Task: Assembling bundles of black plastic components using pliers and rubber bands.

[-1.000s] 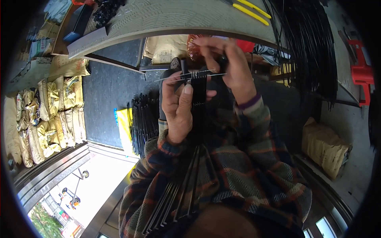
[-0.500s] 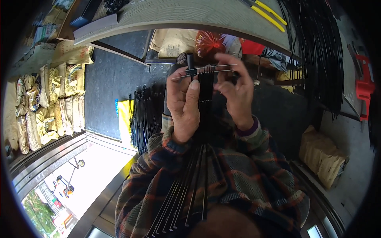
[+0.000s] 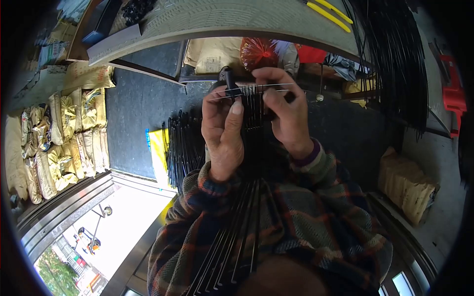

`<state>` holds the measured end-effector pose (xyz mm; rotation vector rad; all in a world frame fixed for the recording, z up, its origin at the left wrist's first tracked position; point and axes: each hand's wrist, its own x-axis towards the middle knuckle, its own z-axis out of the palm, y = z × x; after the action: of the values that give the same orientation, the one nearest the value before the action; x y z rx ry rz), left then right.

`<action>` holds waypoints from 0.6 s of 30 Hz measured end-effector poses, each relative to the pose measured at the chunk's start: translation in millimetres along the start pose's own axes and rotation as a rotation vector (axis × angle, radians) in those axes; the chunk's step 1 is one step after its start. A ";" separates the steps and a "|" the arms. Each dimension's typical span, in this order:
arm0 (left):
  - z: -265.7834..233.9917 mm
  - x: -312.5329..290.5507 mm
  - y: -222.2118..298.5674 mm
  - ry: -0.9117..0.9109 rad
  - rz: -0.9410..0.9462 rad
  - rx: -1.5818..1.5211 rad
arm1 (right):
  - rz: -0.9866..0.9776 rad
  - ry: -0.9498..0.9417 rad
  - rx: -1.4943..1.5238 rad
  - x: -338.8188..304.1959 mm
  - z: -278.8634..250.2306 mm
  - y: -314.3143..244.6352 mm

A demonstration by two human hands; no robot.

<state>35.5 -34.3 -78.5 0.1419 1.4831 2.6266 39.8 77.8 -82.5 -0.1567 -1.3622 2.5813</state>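
a: landmark?
b: the bench (image 3: 217,19). placing all off that.
a: left hand?
b: left hand (image 3: 224,133), just off the bench's near edge, clenched round a black handle (image 3: 230,81), thumb lying at its lower end.
a: right hand?
b: right hand (image 3: 290,116), farther right along that same edge. thumb and forefinger curl about the ends of thin metal wires (image 3: 269,85). can't tell if they pinch.
a: the row of rods?
b: black rods (image 3: 253,111), on the bench's near side, running away from it down the checked jacket (image 3: 306,217). wires cross at the ends toward the bench; far tips are bent.
a: rest, fast.
b: yellow-handled tool (image 3: 330,17) on the bench, toward its right. black strands (image 3: 397,64) draped at the bench's right end. red bag (image 3: 256,54) under the bench. paper sacks (image 3: 89,148) well left of it.
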 end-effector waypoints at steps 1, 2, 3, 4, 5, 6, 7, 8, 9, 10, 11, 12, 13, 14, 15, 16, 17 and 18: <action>1.5 -0.1 2.0 0.013 0.022 0.016 | -0.002 0.010 -0.006 -1.3 -2.1 -2.2; 2.0 0.1 3.6 0.015 0.027 0.017 | -0.004 0.020 -0.012 -2.1 -2.2 -4.2; 2.0 0.4 4.7 0.019 0.041 0.024 | -0.003 0.014 -0.010 -2.0 0.9 -5.4; -0.2 0.5 2.0 0.023 0.047 0.027 | -0.029 0.056 -0.042 -2.2 2.1 -2.4; -1.3 0.2 0.0 0.026 0.044 0.026 | -0.054 0.098 -0.073 -2.4 2.6 0.2; -2.1 -0.2 -1.8 0.032 0.057 0.027 | -0.050 0.098 -0.075 -2.7 2.4 2.2; -1.2 -0.2 -1.9 0.035 0.071 0.028 | -0.059 0.107 -0.055 -2.5 2.8 1.9; -0.7 -0.2 -1.6 0.036 0.070 0.028 | -0.068 0.116 -0.036 -2.4 3.2 1.5; -0.2 -0.4 -1.4 0.032 0.064 0.026 | -0.067 0.117 -0.037 -2.9 2.7 0.4; -0.3 -0.6 -1.2 0.028 0.059 0.026 | -0.049 0.112 -0.034 -3.8 2.0 -0.6; 0.2 -0.8 -1.7 0.028 0.059 0.026 | -0.032 0.109 -0.032 -4.3 1.6 -1.3; 1.1 -1.0 -2.7 0.031 0.054 0.009 | -0.033 0.111 -0.033 -3.8 4.7 -0.5; 0.8 -1.4 -1.1 0.037 0.053 -0.003 | -0.102 0.137 -0.123 -2.6 12.4 1.5; -0.7 -2.0 0.7 0.038 0.056 0.002 | -0.173 0.163 -0.214 -2.0 17.2 2.8; -3.1 -2.9 2.8 0.035 0.048 0.003 | -0.173 0.161 -0.209 -2.9 15.9 3.4; -4.0 -3.2 4.5 0.029 0.038 -0.001 | -0.071 -0.005 -0.258 -4.7 10.7 3.4; -3.9 -2.8 8.1 0.026 0.038 -0.001 | 0.032 -0.172 -0.304 -5.9 8.2 3.3; -3.6 -1.9 13.7 0.016 0.017 -0.034 | 0.011 -0.190 -0.289 -4.4 8.8 3.1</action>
<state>36.0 -44.6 -68.7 0.1320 1.4470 2.6713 41.9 68.0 -80.1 0.0371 -1.8030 2.4460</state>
